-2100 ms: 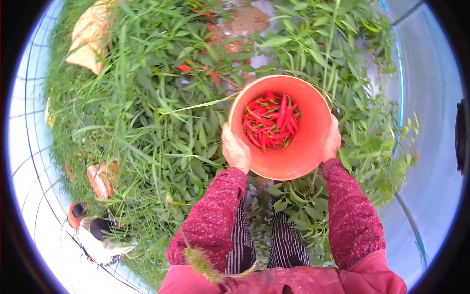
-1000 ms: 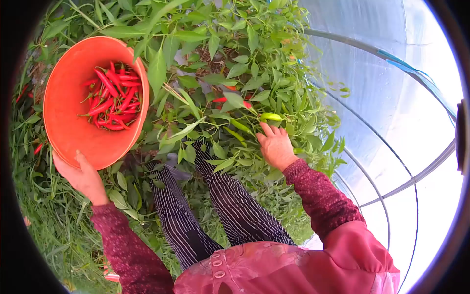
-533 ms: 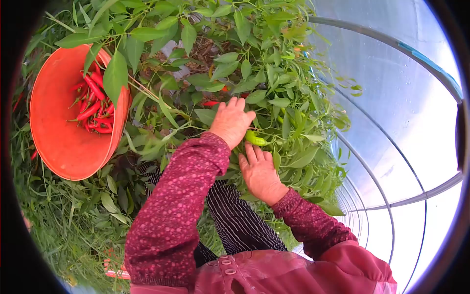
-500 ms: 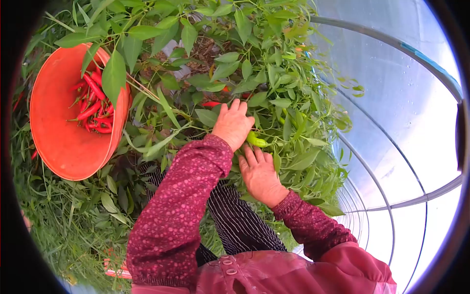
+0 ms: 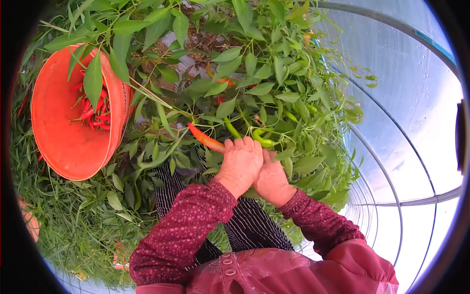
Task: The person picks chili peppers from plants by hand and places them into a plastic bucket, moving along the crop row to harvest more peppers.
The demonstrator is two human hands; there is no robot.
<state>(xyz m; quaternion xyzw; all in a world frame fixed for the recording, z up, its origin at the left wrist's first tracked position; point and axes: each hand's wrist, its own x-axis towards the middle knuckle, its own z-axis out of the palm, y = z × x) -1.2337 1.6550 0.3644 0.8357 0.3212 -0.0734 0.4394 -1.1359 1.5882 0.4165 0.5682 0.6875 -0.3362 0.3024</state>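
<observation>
A red chili pepper (image 5: 205, 138) sticks out to the left from under my left hand (image 5: 240, 164), whose fingers are curled round its near end. Pressed against that hand is my right hand (image 5: 273, 180), its fingers closed and mostly hidden behind the left one; what they hold does not show. Just beyond my fingers hang a curved green chili pepper (image 5: 263, 140) and a straighter green chili pepper (image 5: 231, 128) among the leaves of the pepper plant (image 5: 308, 164).
An orange-red bucket (image 5: 58, 127) lies tilted at the left, with several red chili peppers (image 5: 98, 113) inside. Leafy stems hang across its rim. Grass (image 5: 73, 245) covers the ground at lower left. A curved plastic greenhouse wall with hoops (image 5: 387, 161) rises on the right.
My hands have come together and closed; they were apart beside the green pepper. The red chili pepper now shows at my left hand. The view has shifted slightly.
</observation>
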